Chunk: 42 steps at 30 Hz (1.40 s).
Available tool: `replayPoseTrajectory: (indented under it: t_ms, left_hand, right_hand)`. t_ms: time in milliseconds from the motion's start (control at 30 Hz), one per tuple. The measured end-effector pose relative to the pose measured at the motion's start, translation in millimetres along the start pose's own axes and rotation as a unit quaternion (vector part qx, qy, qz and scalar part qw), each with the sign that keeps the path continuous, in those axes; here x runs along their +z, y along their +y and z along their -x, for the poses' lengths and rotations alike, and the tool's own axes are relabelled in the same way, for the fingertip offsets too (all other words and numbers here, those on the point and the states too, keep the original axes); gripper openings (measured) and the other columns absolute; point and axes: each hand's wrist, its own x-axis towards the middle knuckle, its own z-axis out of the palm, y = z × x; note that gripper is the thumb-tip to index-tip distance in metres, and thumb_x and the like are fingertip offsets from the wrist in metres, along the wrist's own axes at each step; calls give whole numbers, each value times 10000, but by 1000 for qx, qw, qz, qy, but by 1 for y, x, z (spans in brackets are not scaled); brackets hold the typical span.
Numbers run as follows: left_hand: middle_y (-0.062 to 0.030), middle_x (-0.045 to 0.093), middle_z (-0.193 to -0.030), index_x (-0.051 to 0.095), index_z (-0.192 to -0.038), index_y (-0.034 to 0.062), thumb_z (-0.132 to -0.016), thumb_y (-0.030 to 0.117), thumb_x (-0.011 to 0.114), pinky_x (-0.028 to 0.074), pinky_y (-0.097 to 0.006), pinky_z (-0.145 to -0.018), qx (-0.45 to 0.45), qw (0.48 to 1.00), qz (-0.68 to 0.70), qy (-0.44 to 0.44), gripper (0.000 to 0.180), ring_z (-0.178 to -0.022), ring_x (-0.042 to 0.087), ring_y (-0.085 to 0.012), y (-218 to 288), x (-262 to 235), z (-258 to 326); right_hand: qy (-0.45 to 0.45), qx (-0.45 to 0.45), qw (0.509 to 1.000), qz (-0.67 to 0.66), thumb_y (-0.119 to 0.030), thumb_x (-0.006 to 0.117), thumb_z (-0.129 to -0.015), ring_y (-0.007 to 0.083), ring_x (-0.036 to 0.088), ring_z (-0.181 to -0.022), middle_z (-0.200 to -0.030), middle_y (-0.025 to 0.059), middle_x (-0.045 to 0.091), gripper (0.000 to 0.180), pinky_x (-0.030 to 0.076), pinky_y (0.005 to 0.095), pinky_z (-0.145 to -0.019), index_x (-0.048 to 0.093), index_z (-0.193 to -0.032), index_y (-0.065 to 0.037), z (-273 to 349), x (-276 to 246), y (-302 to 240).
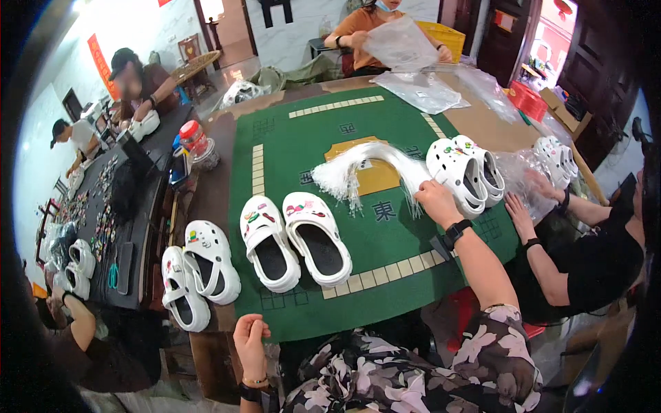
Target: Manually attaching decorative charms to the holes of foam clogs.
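My right hand (439, 206) reaches across the green mat and pinches the right end of a bundle of thin white strings (375, 153), which lies curved in an arch. How many strands are between the fingers I cannot tell. Just beyond that hand stand two white clogs (458, 179) with charms. Near the table's front edge, my left hand (250, 341) is loosely curled with nothing visible in it. Above it, another pair of white clogs (292, 244) with colourful charms rests on the mat, and a third pair (200, 272) stands to the left.
A co-worker's hands (530, 199) at the right touch clear plastic beside more white clogs (554, 157). Across the table a person holds a clear plastic bag (406, 43). A red-lidded jar (195, 138) stands at left. Beyond it, people work at a dark table (134, 258) with small charms.
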Motion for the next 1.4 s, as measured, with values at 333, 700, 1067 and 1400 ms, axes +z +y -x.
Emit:
replayPoseTrajectory:
  t_ms: [333,700,1067,1400]
  left_hand:
    - [-155,601,-1032,593,-1073,4,-797,-7,656,489,-358,-799,342,873,-344,-50,283,-916,603,-295,42,46,-30]
    - [-216,608,-1159,564,-1210,-9,-823,135,656,465,-454,-894,431,800,-410,-82,423,-1059,577,-396,61,95,-126]
    - [-202,652,-1043,633,-1082,-5,-851,226,692,495,-369,-833,354,857,-363,-93,331,-968,634,-348,73,98,-138]
    - [-166,581,-1119,529,-1195,28,-752,176,720,437,-446,-856,453,770,-448,-34,505,-988,564,-357,8,109,-98]
  right_hand:
    - [135,-56,972,-182,-11,679,-746,280,622,-819,-910,94,673,165,513,379,-713,702,-901,-61,9,-65,-69]
    - [96,78,891,-437,-55,612,-883,228,621,-697,-765,102,645,99,479,313,-643,668,-948,-7,1,-80,-123]
    - [19,55,937,-345,-156,704,-804,390,459,-1192,-1359,218,435,599,389,443,-1007,444,-1324,-12,-31,-58,-131]
    - [-167,82,839,-511,-438,760,-687,351,594,-1142,-1252,302,564,683,463,369,-974,624,-1206,-16,-217,55,-131]
